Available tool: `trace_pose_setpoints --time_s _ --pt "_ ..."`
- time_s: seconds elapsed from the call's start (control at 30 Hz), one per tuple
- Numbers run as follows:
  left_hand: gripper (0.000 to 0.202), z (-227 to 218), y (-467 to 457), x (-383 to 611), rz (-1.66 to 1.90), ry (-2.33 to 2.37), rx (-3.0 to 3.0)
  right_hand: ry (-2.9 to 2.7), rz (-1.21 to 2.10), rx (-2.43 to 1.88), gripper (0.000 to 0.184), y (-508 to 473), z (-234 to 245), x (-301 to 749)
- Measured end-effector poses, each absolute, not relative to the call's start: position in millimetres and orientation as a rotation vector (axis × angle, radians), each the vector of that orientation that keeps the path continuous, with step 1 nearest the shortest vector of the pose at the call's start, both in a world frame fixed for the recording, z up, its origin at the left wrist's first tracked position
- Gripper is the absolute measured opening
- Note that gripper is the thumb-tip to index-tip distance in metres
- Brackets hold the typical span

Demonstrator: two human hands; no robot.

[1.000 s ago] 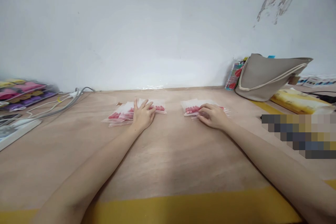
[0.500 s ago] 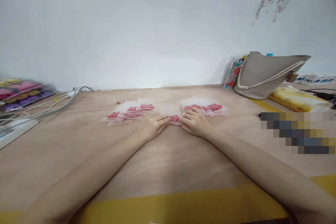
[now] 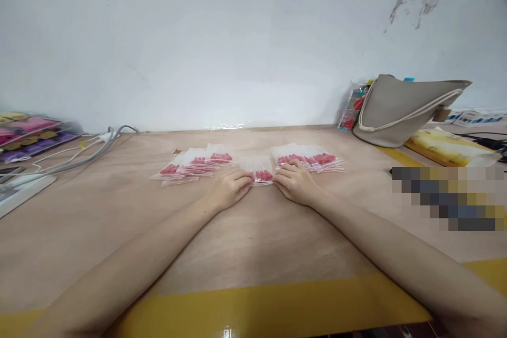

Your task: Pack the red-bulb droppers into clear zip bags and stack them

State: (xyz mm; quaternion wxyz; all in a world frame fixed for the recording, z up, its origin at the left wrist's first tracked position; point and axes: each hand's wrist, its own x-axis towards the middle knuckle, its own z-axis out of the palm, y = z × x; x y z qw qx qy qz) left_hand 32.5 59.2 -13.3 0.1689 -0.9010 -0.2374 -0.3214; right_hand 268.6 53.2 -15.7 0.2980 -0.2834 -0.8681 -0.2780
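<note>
A small clear packet with red pieces (image 3: 259,170) lies on the wooden table (image 3: 245,232) between my two hands. My left hand (image 3: 229,190) pinches its left edge with curled fingers. My right hand (image 3: 295,184) pinches its right edge the same way. To the left lies a fanned pile of like packets (image 3: 190,166). Another pile of packets (image 3: 312,159) lies to the right, just behind my right hand.
A grey bag (image 3: 400,111) leans at the back right, with colourful packs (image 3: 350,108) behind it and a yellow package (image 3: 447,150) beside it. Cables (image 3: 79,156) and coloured boxes (image 3: 27,134) sit at the far left. A yellow strip (image 3: 257,306) runs along the table's near edge.
Both hands left the two piles and came together at the middle, where they now hold one packet by its edges. The piles lie more spread out.
</note>
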Motion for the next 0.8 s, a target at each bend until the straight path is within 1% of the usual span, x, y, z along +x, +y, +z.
trace_pose_setpoints --time_s 0.33,0.8 --pt "0.016 -21.0 70.1 73.5 -0.896 -0.559 -2.543 -2.322 -0.658 -0.805 0.020 49.3 -20.2 262.8" --pt "0.019 -12.1 68.0 69.4 -0.843 -0.482 -2.485 -2.304 -0.710 -0.843 0.024 44.9 -13.8 264.3"
